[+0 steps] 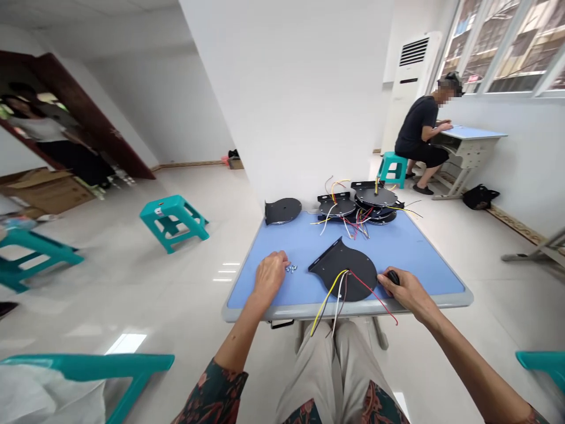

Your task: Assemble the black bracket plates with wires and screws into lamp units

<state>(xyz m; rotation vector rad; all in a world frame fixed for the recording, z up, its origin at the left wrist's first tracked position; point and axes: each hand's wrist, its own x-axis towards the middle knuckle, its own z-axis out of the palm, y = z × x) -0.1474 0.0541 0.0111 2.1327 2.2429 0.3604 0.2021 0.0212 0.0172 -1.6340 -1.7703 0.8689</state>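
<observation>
Several teal plastic stools (pixel 161 206) stand on the pale shiny floor, mostly at the left side of the room, where also one person (pixel 48 132) stands in the doorway, behind a brown cardboard box (pixel 53 191).

To the right of them is the small table with light blue top and grey rounded rim (pixel 258 312). At its left part is the left hand (pixel 270 275), its fingers bent and brought together just beside a few small silvery metal pieces (pixel 291 268); I cannot tell whether the fingertips pinch one of them. Farther away, at the far left corner, lies a flat black plate with rounded outline (pixel 285 209).

In the near middle of the table lies a similar black plate with a straight bent flange (pixel 359 259), this flange being at its left. From its centre come thin yellow, white, red and dark wires (pixel 324 300), which hang over the near edge.

At the far right, more black plates with coloured wires (pixel 375 194) are piled. At the near right, the right hand (pixel 408 288) grasps a short black handle (pixel 392 277), close beside the plate's right edge. Beyond, a co-worker in dark clothes (pixel 417 126) sits at another blue-topped desk (pixel 479 133).
</observation>
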